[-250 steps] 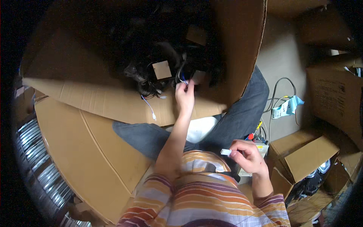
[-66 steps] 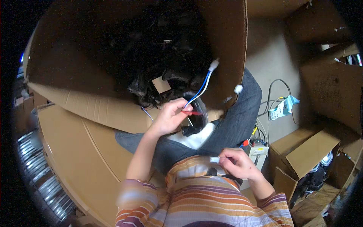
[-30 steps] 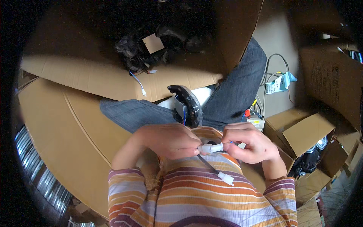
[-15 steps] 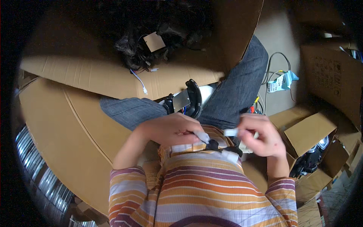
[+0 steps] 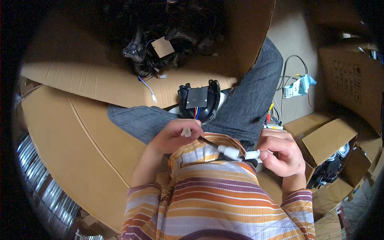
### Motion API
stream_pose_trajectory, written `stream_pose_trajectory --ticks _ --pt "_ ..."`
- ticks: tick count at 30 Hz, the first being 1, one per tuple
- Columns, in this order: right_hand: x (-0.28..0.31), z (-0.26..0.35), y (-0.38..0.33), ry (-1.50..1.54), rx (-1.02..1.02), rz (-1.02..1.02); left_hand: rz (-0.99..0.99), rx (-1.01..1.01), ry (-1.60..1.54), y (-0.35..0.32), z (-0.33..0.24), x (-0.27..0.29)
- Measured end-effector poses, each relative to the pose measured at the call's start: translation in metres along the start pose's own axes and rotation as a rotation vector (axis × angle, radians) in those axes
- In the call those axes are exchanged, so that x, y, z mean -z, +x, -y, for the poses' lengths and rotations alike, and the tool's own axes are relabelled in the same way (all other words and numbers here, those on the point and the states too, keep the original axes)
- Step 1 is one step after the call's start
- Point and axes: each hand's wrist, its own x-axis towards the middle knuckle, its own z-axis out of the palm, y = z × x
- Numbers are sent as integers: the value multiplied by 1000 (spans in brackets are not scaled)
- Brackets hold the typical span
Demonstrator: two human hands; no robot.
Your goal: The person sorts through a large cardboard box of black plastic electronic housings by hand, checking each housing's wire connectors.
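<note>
My left hand (image 5: 176, 137) is closed on a black cable (image 5: 209, 142) in front of my waist. A small white plug (image 5: 186, 132) pokes out by its fingers. At the cable's other end is a larger white connector (image 5: 229, 152), slightly blurred. My right hand (image 5: 282, 154) pinches another white connector (image 5: 252, 155), whose tip is close to the first; whether they touch, I cannot tell. Beyond my hands, a curved black housing (image 5: 208, 114) with a grey plate (image 5: 197, 98) rests between my legs, and red, white and blue wires (image 5: 197, 113) run from it toward my left hand.
A large open carton (image 5: 132, 86) ahead holds a heap of dark parts with wires (image 5: 154, 60). On the right stand a smaller open box (image 5: 330, 136) with black parts and a power strip (image 5: 273, 127) with cables. A light-blue packet (image 5: 298, 87) lies beyond it.
The black housing has swung round so its grey plate faces up. My left hand has turned, showing the small plug, and my right hand's connector has come close to the cable's connector.
</note>
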Motion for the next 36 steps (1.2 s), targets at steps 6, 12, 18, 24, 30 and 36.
stream_pose_trajectory --ticks 6,12,18,24,30,36 --pt "-1 -1 3 -19 5 36 -41 -58 -27 -1 2 -5" --pt "1 -2 6 -12 6 61 -44 -52 -54 -4 9 -7" --pt "-2 -3 11 -28 23 85 -27 -57 -47 -4 7 -8" --pt "-5 -4 12 -10 10 76 -46 -162 145 -2 5 -8" --pt "-11 -8 12 -238 -19 -3 -2 -196 230 5 -3 -5" --pt "-2 -16 13 -15 -91 10 -73 -85 306 -6 -23 -4"
